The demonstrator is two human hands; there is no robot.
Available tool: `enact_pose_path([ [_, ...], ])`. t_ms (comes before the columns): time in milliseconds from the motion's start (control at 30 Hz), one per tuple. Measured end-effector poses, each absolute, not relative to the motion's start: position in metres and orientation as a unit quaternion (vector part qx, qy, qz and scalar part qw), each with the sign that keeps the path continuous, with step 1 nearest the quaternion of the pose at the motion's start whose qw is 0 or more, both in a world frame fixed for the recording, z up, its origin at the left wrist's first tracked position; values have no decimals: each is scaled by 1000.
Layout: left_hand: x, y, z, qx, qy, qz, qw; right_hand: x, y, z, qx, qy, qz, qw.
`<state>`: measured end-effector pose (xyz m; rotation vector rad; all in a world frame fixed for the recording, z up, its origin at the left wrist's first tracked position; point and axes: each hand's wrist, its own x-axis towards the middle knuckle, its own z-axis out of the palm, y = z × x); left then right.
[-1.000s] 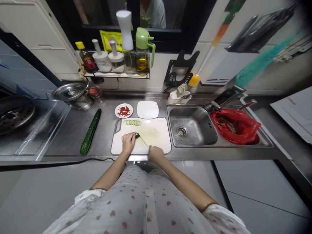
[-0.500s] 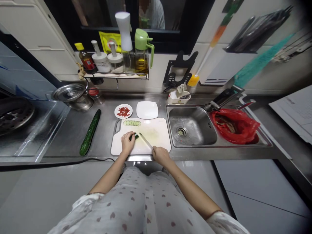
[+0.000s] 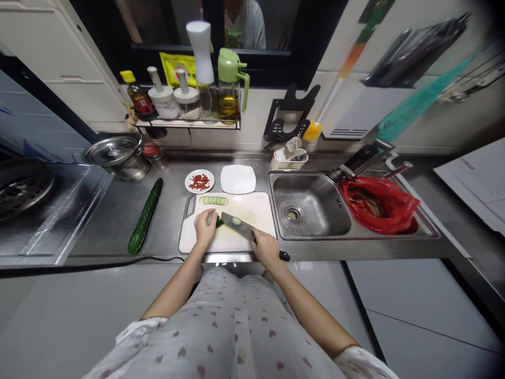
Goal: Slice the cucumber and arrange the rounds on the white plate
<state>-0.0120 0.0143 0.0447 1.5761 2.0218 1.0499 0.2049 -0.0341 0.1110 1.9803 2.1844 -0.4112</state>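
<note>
My left hand (image 3: 204,226) is curled over a short dark green cucumber end (image 3: 219,221) on the white cutting board (image 3: 256,208). My right hand (image 3: 265,246) grips the handle of a knife (image 3: 239,225), its blade laid flat with one cucumber slice (image 3: 236,220) stuck on it. A row of several cucumber slices (image 3: 213,200) lies along the board's far edge.
A whole cucumber (image 3: 145,214) lies left of the board. Behind it stand a small dish of red chilli pieces (image 3: 199,181) and a white plate (image 3: 238,179). To the right is the sink (image 3: 310,205) with a red bag (image 3: 379,202). A pot (image 3: 116,155) and a bottle rack (image 3: 189,100) are at the back.
The knife has swung from upright cutting to lying flat, blade turned right with a slice on it. My right hand has moved right and toward me. My left hand stayed on the cucumber end.
</note>
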Motion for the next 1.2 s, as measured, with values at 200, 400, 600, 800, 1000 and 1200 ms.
enact_pose_path([
  [200, -4, 21, 70, 647, 681, 287, 184, 208, -31, 113, 659, 742, -94, 80],
  [400, 7, 30, 83, 731, 613, 196, 227, 213, -32, 108, 634, 767, -65, 73],
  [600, 17, 37, 87, 776, 552, 150, 266, 220, -32, 105, 612, 784, -55, 85],
  [800, 29, 43, 90, 745, 575, 192, 279, 231, -32, 104, 629, 769, -67, 93],
  [1000, 23, 69, 76, 576, 737, 216, 282, 242, -35, 103, 660, 738, -95, 99],
  [1200, 14, 98, 60, 519, 789, 193, 267, 247, -37, 101, 666, 732, -100, 99],
])
